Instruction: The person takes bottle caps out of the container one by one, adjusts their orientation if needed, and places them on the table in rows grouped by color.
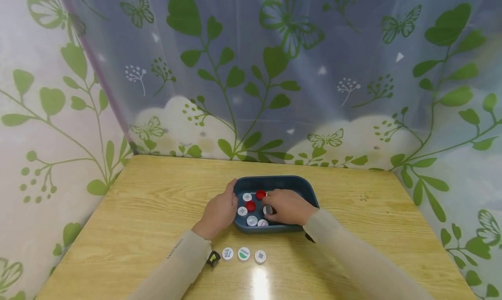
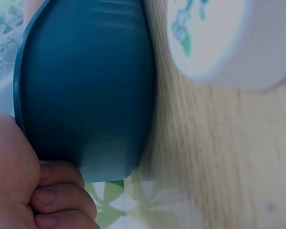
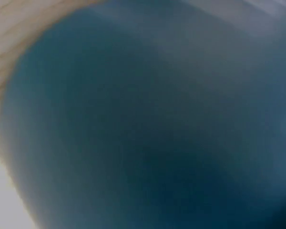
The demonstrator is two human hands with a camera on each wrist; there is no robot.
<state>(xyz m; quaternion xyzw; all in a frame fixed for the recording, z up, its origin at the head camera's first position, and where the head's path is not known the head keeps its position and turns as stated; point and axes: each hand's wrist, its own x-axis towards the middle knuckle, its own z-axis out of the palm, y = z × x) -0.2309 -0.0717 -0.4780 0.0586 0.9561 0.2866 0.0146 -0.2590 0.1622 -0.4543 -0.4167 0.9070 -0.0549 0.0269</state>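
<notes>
A dark blue plastic tray (image 1: pixel 274 229) stands on the table, holding several white round caps (image 1: pixel 252 220) and red caps (image 1: pixel 250 206). At its left end my left hand (image 1: pixel 220 210) grips the wall. In the left wrist view, curled fingers (image 2: pixel 64 200) show at the corner of the tray (image 2: pixel 86 86). My right hand (image 1: pixel 288 205) reaches down inside the tray and pinches a dark-looking cap (image 1: pixel 269 210), tilted on edge, between thumb and fingers. Part of the tray floor is hidden under this hand. The right wrist view shows only the blurred tray wall (image 3: pixel 133 119).
In front of the tray, three white caps lie in a row on the wooden table (image 1: pixel 157 195): one with a blue print (image 1: pixel 228 253), one green and white (image 1: pixel 243 254), one with a grey square (image 1: pixel 260 256). A leaf-patterned curtain (image 1: pixel 251 95) hangs behind.
</notes>
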